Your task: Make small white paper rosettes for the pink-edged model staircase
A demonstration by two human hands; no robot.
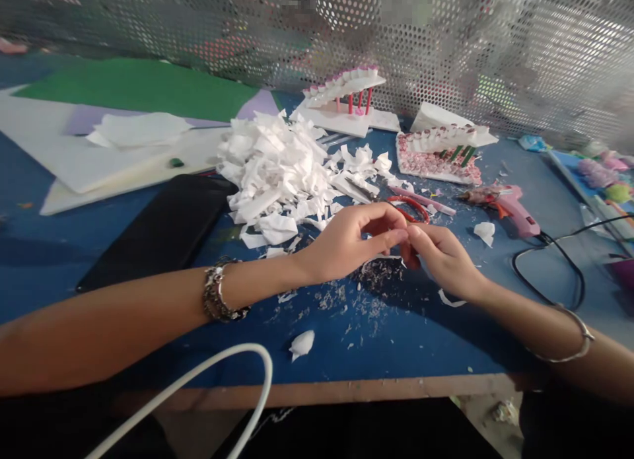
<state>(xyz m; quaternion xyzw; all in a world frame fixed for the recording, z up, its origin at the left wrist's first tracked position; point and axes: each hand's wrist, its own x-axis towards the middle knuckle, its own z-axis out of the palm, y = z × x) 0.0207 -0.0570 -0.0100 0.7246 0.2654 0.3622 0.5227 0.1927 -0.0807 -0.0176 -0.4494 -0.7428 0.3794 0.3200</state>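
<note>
My left hand [354, 241] and my right hand [443, 257] meet fingertip to fingertip over the blue table [396, 333]. Both are pinched closed on a small piece held between them, too small to name. A thin white paper strip [381, 257] curls below the fingers. Beneath them lies a patch of tiny paper crumbs [356, 294]. Red-handled scissors [409, 208] lie just behind my hands. A big heap of torn white paper [282, 172] sits behind my left hand.
A pink glue gun [510, 205] with a black cable [549, 261] lies at the right. Two small white models [347, 102] [440, 152] stand at the back by a perforated metal screen. A black flat object [163, 228], white and green sheets [139, 89] lie left. A white cable [218, 380] crosses the front edge.
</note>
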